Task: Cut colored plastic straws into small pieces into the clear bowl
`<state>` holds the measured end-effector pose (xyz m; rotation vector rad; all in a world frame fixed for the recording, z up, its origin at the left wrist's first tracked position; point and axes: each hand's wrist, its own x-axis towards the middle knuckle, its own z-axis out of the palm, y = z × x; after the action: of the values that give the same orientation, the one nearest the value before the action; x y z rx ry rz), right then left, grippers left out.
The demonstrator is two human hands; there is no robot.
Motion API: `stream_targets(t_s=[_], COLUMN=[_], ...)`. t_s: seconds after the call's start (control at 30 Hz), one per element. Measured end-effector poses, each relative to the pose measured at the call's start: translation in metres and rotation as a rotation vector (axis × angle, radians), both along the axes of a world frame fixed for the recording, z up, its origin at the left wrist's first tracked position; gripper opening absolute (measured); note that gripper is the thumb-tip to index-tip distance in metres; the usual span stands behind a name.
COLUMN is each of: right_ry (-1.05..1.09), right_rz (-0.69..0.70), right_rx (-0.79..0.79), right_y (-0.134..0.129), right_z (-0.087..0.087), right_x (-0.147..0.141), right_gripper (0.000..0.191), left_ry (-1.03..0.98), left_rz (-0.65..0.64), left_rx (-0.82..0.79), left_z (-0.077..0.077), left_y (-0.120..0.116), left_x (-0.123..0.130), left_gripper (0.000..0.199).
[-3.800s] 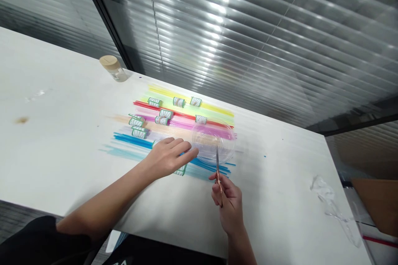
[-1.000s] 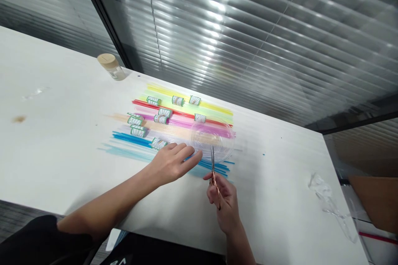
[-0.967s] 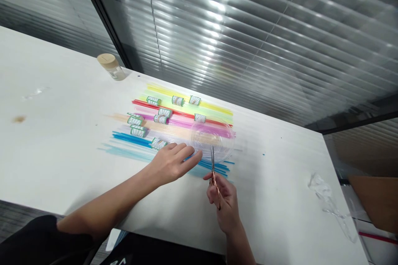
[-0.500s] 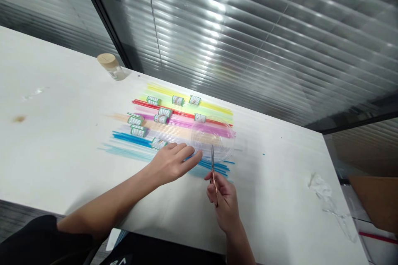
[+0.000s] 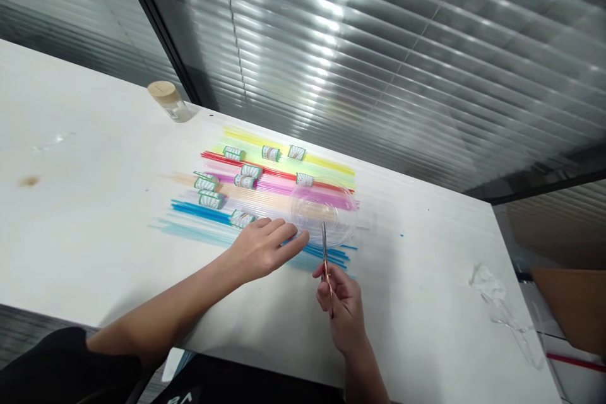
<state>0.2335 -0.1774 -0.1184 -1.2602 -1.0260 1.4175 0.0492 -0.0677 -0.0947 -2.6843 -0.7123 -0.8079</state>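
Note:
Coloured thin sticks lie in rows on the white table, among them yellow (image 5: 331, 163), red (image 5: 279, 173) and blue (image 5: 201, 210) ones. Small green-and-white paper labels (image 5: 297, 152) are wrapped round or resting on them. A clear coil of thin tubing (image 5: 348, 224) lies over their right part. My left hand (image 5: 265, 249) is palm down over the blue sticks, fingers bent; what its fingertips touch, if anything, is hidden. My right hand (image 5: 341, 300) holds copper-handled scissors (image 5: 325, 255) by the handles, blades together, their tips over the coil's lower part.
A jar with a beige lid (image 5: 164, 92) stands at the back left, near the glass partition with blinds. Crumpled clear plastic (image 5: 487, 284) lies at the right. A brown stain (image 5: 29, 181) marks the table's left side.
My right hand and the scissors have shifted very slightly to the right. My left hand is almost unmoved.

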Motion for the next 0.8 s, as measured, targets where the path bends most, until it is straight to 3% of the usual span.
stream_targets(t_s=[0.3,0.47,0.8], right_ry=[0.026,0.034,0.029], right_rz=[-0.006,0.057,0.054], right_rx=[-0.01,0.02,0.017], right_y=[0.0011,-0.0006,-0.0004], right_z=[-0.0026,-0.0005,-0.0004], right_x=[-0.0008,-0.0005,-0.0022], right_gripper=[0.034,0.038,0.038], left_ry=[-0.005,-0.011,0.002], left_rz=[0.033,0.059,0.004], left_rx=[-0.005,-0.022,-0.051], left_z=[0.0001,-0.0021,-0.0001], left_y=[-0.0019,-0.0037,-0.0056], left_x=[0.0014,0.0025,0.0035], left_gripper=[0.015,0.015,0.016])
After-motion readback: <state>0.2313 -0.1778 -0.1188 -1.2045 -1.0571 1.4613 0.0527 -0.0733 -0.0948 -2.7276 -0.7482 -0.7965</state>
